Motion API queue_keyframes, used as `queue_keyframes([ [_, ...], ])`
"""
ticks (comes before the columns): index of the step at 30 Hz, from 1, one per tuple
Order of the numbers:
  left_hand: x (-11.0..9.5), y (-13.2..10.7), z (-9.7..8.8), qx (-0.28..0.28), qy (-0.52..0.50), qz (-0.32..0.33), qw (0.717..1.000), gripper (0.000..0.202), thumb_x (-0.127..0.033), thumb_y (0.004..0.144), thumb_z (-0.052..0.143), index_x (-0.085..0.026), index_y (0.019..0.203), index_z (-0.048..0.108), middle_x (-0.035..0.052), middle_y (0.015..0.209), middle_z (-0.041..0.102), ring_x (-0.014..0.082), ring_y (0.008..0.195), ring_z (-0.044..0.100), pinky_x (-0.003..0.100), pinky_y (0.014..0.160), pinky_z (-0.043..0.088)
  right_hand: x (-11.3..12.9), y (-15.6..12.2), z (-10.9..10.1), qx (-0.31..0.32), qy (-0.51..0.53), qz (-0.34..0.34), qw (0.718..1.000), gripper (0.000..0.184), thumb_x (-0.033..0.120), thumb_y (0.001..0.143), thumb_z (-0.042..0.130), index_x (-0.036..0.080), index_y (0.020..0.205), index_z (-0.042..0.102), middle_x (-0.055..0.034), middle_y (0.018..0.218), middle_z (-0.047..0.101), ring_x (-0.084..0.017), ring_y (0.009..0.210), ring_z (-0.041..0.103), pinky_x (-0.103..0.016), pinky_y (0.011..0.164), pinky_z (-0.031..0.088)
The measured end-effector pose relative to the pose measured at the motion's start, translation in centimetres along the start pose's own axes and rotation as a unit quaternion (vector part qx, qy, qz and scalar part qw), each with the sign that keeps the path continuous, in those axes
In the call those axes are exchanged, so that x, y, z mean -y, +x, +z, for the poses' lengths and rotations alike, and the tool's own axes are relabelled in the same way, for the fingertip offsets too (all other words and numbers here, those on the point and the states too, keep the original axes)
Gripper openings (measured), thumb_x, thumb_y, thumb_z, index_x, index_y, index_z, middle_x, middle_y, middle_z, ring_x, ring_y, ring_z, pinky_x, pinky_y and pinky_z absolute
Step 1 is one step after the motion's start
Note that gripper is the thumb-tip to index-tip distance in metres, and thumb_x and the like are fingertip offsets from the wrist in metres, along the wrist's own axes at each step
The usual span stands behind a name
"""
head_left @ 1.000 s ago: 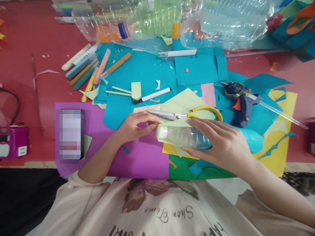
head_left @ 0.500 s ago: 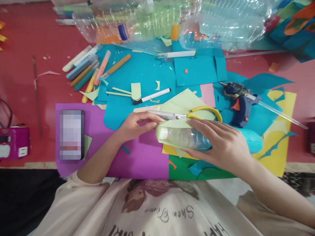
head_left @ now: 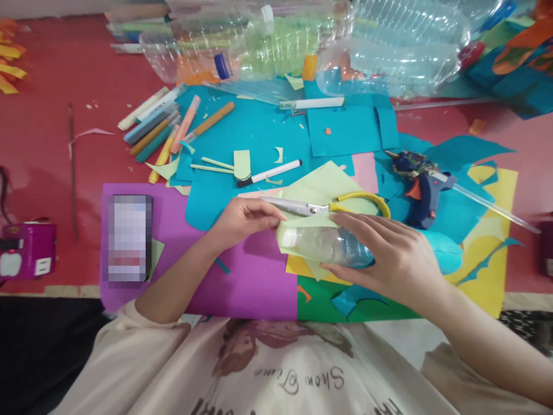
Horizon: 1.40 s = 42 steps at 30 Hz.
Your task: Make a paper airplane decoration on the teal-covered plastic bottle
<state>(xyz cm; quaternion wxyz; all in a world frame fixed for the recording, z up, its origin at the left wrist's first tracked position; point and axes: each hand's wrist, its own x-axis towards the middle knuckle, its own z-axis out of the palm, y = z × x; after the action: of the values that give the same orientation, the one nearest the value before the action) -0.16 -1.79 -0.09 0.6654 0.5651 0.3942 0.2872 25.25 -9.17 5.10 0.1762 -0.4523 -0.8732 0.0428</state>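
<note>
Nearest me, a purple paper sheet (head_left: 250, 282) lies on the red table (head_left: 52, 161). Over its far edge my right grip (head_left: 397, 259) curls around a small clear plastic bottle (head_left: 332, 246), holding it on its side with the white cap toward my left. A pale green paper sheet (head_left: 302, 221) wraps partly round the bottle. My left grip (head_left: 246, 219) is narrow, pinching that sheet's edge just beside the cap. Just beyond the bottle lie steel scissors with yellow handles (head_left: 319, 206). Farther off are a white marker with a black tip (head_left: 272, 171), a dark blue glue gun (head_left: 421, 187) to the right, coloured felt pens (head_left: 159, 129), then big clear plastic bottles (head_left: 389, 52) at the far edge.
</note>
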Motion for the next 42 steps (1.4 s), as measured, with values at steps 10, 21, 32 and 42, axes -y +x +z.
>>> queue_keyframes([
  [10,-0.3,-0.7,-0.5,0.001,0.033,0.039,0.999,0.055,-0.061,0.069,0.076,-0.02,0.105,0.069,0.0072,0.095,0.075,0.0193,0.086,0.072,0.025,0.074,0.058,0.5,1.9,-0.6,-0.015,-0.077,-0.018,0.997,0.03,0.03,0.09,0.059,0.009,0.11,0.061,-0.016,0.1,0.077,-0.027,0.084,0.075,-0.036,0.068,0.057],
  [21,-0.6,-0.1,-0.3,-0.068,0.033,0.036,0.996,0.03,-0.048,0.083,0.069,-0.022,0.095,0.077,0.0063,0.107,0.077,0.0225,0.098,0.073,0.032,0.083,0.061,-0.6,3.2,0.0,-0.009,-0.074,-0.03,0.997,0.03,0.034,0.091,0.059,0.016,0.115,0.057,-0.0112,0.102,0.077,-0.026,0.086,0.074,-0.035,0.07,0.056],
  [32,0.0,0.1,-0.6,-0.085,0.057,0.037,0.994,0.029,-0.053,0.077,0.073,-0.025,0.079,0.076,0.0049,0.086,0.078,0.0239,0.082,0.074,0.04,0.077,0.063,-1.0,3.1,0.1,0.007,-0.046,-0.029,0.999,0.033,0.038,0.092,0.058,0.015,0.115,0.058,-0.0138,0.102,0.077,-0.027,0.086,0.074,-0.037,0.069,0.058],
  [42,0.1,-0.9,-0.6,-0.096,0.258,0.277,0.921,0.023,-0.042,0.089,0.063,-0.024,0.102,0.061,0.0083,0.125,0.06,0.0185,0.101,0.068,0.033,0.086,0.06,-1.1,3.8,0.3,-0.004,-0.089,-0.032,0.996,0.031,0.029,0.088,0.061,0.013,0.115,0.059,-0.0136,0.1,0.077,-0.027,0.085,0.072,-0.037,0.068,0.056],
])
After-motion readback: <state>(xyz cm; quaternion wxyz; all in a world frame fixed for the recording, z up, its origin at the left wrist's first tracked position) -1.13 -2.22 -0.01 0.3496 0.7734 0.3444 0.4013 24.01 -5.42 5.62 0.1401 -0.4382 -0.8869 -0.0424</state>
